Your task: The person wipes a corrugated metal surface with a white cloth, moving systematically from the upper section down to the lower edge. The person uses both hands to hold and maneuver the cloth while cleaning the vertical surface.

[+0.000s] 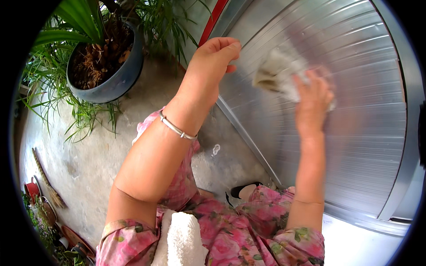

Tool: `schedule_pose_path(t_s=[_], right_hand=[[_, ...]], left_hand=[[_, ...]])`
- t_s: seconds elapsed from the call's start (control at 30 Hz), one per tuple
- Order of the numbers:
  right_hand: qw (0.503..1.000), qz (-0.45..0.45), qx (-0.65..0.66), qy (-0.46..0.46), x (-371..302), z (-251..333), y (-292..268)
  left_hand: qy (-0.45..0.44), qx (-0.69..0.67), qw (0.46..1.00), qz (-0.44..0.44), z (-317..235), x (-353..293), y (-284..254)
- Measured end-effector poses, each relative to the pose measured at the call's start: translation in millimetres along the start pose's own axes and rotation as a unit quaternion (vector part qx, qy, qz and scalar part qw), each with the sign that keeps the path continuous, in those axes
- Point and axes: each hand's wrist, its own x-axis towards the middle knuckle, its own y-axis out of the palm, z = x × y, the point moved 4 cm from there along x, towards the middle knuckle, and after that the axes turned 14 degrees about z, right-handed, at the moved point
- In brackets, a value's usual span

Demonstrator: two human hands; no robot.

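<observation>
My right hand, somewhat blurred by motion, grips a pale, crumpled cloth against a silvery ribbed metal panel. The cloth is smeared too, and its left part is brownish. My left hand hangs in front of the panel's left edge, a silver bangle on its forearm. Its fingers are curled in with the thumb over them, and nothing shows in it. A white towel lies on the pink flowered clothing at my lap.
At the upper left stands a large blue-grey pot with a leafy plant. A straw broom and several smaller pots lie along the left side of the concrete floor. A metal frame borders the panel, with a red strip above.
</observation>
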Motion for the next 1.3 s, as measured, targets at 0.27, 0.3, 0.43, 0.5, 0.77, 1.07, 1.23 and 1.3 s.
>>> schedule_pose_path(t_s=[0.27, 0.3, 0.43, 0.5, 0.77, 1.07, 1.23, 1.3], right_hand=[[0.982, -0.129, -0.029, 0.132, -15.9, -46.0, -57.6], [0.989, -0.091, -0.035, 0.109, -15.4, -32.9, -47.0], [0.998, -0.045, 0.027, -0.048, -7.5, 14.9, 35.4], [0.997, 0.021, 0.004, -0.078, -9.6, 42.2, 86.2], [0.976, 0.159, -0.023, -0.149, -31.5, 111.7, 222.7], [0.939, 0.282, -0.018, -0.195, -61.4, 143.0, 292.5], [0.945, 0.275, -0.009, -0.178, -50.4, 119.3, 233.2], [0.966, 0.202, 0.000, -0.161, -44.6, 101.3, 201.5]], left_hand=[[-0.002, 0.014, 1.000, -0.010, 7.3, 0.0, -1.3], [-0.003, 0.016, 1.000, -0.008, 8.5, 1.4, 0.3], [-0.010, 0.019, 1.000, -0.002, 9.9, 2.4, 6.1], [-0.014, 0.021, 1.000, -0.001, 10.7, 2.4, 7.6], [-0.011, 0.029, 1.000, 0.005, 5.0, 5.1, 7.2], [-0.035, 0.017, 0.999, 0.019, 7.3, 6.8, 11.7], [-0.030, 0.011, 0.999, 0.016, 6.0, 5.7, 6.4], [-0.020, 0.010, 0.999, 0.024, 5.5, 5.9, 7.2]])
